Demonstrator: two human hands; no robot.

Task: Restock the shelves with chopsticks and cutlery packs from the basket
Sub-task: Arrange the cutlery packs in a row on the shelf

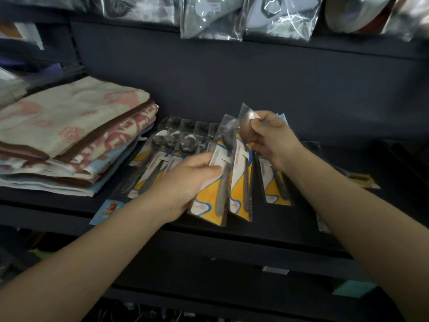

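My left hand [189,180] grips a yellow-backed spoon pack [214,194] by its middle, above the front of the dark shelf [290,238]. My right hand [270,138] pinches the top of a second spoon pack [241,180], which stands tilted right beside the first. More cutlery packs [160,159] lie flat on the shelf to the left of my hands. Another pack [276,184] lies under my right wrist, and one [362,180] lies further right. No basket is in view.
A stack of folded towels [69,133] fills the left of the shelf. Bagged goods [211,17] hang from the shelf above. A small blue card [108,211] sticks out at the shelf's front edge. A teal item [355,288] sits lower right.
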